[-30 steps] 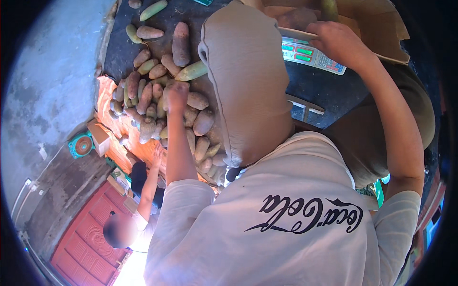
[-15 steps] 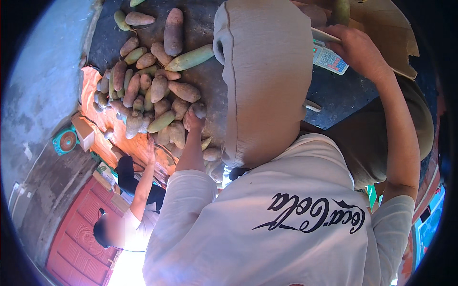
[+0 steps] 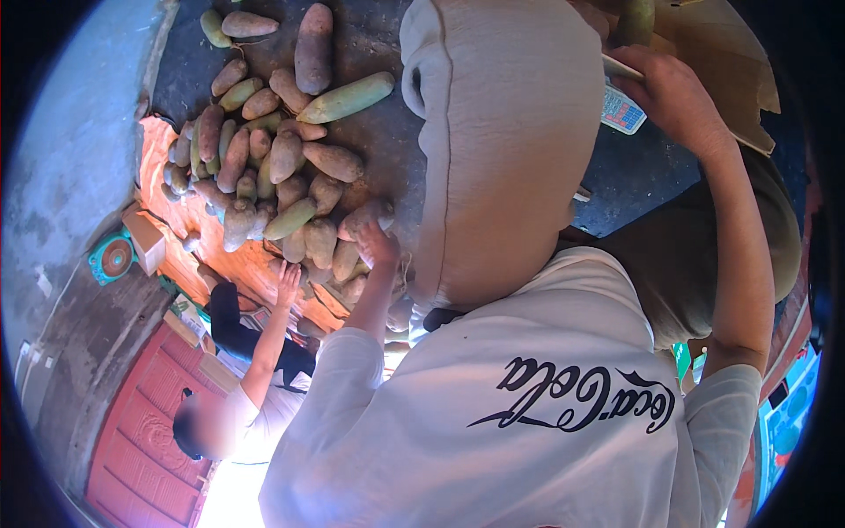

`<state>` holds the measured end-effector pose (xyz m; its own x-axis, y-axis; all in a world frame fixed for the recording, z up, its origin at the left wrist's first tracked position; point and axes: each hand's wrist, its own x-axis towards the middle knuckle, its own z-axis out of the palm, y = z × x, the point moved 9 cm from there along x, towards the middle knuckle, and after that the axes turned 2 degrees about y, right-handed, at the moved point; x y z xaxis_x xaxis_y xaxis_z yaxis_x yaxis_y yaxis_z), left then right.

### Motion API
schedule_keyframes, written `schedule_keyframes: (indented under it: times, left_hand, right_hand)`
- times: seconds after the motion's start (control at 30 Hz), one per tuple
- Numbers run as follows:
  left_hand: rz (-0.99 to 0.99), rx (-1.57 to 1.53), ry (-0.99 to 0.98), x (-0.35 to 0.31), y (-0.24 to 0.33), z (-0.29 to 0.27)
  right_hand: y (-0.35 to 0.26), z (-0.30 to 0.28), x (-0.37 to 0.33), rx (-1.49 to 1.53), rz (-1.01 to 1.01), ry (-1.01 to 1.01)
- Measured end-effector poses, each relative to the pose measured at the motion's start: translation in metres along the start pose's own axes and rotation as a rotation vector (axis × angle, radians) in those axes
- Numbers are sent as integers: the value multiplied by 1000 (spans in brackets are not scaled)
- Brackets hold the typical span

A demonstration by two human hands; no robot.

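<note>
My left hand (image 3: 378,245) is closed around the near end of a pinkish-brown radish (image 3: 366,218) at the right edge of a pile. Green and reddish, earthy radishes (image 3: 287,157) make up that pile, to the left of my legs. Over on the right, my right hand (image 3: 673,99) grips the pale edge of a cardboard box (image 3: 623,68); its fingertips are partly hidden. Inside the box a green radish (image 3: 635,22) shows. A scale with a keypad (image 3: 622,110) lies beneath my right hand.
A co-worker's hand (image 3: 289,283) reaches to the pile's near edge. An orange sheet (image 3: 160,167) lies under part of the pile. My bent leg in brown trousers (image 3: 510,132) stands between pile and scale. A teal round object (image 3: 114,258) and a small carton (image 3: 145,238) sit far left.
My left hand has shifted slightly right and nearer, with the pinkish-brown radish now in its fingers. The co-worker's hand has moved to the pile's edge. My right hand keeps its grip.
</note>
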<state>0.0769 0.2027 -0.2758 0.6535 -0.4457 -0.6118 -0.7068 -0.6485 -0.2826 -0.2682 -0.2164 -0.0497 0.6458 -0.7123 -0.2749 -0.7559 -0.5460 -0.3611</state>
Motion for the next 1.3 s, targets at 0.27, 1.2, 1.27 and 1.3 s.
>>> schedule_keyframes:
  times: [0.27, 1.2, 1.27, 1.3]
  left_hand:
    - [242, 236, 122, 17, 14, -21]
    - [277, 451, -65, 79, 41, -33]
    - [174, 263, -152, 82, 36, -44]
    - [175, 265, -144, 81, 38, -50]
  right_hand:
    - [8, 3, -2, -30, 17, 49]
    - [0, 1, 1, -1, 23, -43]
    - [-1, -1, 0, 2, 32, -29]
    - [0, -2, -1, 5, 41, -22]
